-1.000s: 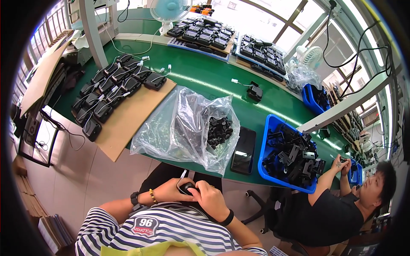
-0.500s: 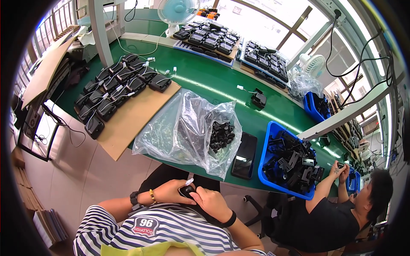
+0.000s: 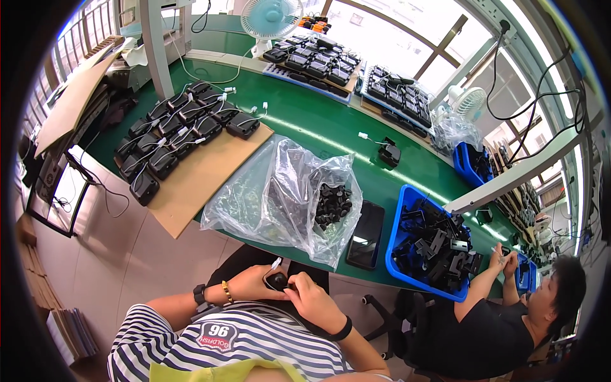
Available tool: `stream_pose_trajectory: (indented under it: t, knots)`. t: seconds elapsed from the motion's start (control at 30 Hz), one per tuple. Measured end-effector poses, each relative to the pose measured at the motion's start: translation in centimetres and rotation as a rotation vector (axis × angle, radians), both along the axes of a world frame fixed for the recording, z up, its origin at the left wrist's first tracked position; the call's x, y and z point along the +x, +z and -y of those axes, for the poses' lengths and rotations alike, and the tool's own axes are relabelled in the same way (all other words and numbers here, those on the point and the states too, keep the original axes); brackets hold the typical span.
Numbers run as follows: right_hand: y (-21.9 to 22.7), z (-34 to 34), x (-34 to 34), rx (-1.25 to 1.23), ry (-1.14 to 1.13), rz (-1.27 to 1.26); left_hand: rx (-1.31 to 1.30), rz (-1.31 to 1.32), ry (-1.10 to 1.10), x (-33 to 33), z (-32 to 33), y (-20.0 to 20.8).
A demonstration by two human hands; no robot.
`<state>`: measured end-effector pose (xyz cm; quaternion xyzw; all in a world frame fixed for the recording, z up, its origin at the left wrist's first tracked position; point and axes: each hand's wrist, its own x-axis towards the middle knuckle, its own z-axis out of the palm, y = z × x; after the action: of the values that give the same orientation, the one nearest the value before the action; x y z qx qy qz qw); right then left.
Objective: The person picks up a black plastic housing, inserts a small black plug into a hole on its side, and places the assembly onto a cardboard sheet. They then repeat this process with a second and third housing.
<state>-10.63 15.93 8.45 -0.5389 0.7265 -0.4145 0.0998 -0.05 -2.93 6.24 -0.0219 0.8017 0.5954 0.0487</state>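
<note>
A person's bare left hand (image 3: pixel 252 284) is cupped, fingers curled around a small rounded black plastic part (image 3: pixel 277 281), a white connector (image 3: pixel 276 263) poking up beside it. The right hand (image 3: pixel 310 299) has thumb and fingertips drawn together at the part's right edge; whether they pinch anything is too small to tell. Both hands are at waist height, just short of the workbench.

Clock directions run from the hands. At 12, on the green tabletop (image 3: pixel 305 102), is a clear plastic bag (image 3: pixel 245 204) with small black pieces (image 3: pixel 332 205) inside. At 11, black cased devices (image 3: pixel 184 130) with white leads sit in rows on a cardboard sheet (image 3: pixel 181 213). A black smartphone (image 3: pixel 366 237) lies at 2, just beside a blue bin (image 3: pixel 423 285) full of black brackets (image 3: pixel 439 239). One lone device (image 3: pixel 389 153) rests between 1 and 2.

Farther off at 12 is a blue-bladed fan (image 3: pixel 270 18), near more stacked devices (image 3: pixel 315 60) before bright windows. At 3, a co-worker (image 3: pixel 484 331) in black sits at the bench.
</note>
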Motion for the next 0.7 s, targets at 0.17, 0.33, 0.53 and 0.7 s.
stream_pose_trajectory:
  t: [0.17, 0.33, 0.53, 0.7]
  knots:
    - [-0.3, -1.0, -0.6, 0.111, 0.086, 0.146, -0.086, -0.069, -0.052, 0.1, 0.0, -0.1]
    - [0.8, -1.1, -0.1, 0.435, 0.042, -0.148, 0.02, -0.069, -0.084, 0.0, 0.0, 0.0]
    - [1.6, -0.7, 0.1, 0.049, -0.012, 0.032, 0.044, 0.055, -0.068, -0.4, 0.3, 0.5]
    - [1.3, -1.0, -0.2, 0.216, 0.027, 0.013, 0.024, -0.034, -0.076, -0.2, 0.2, -0.3]
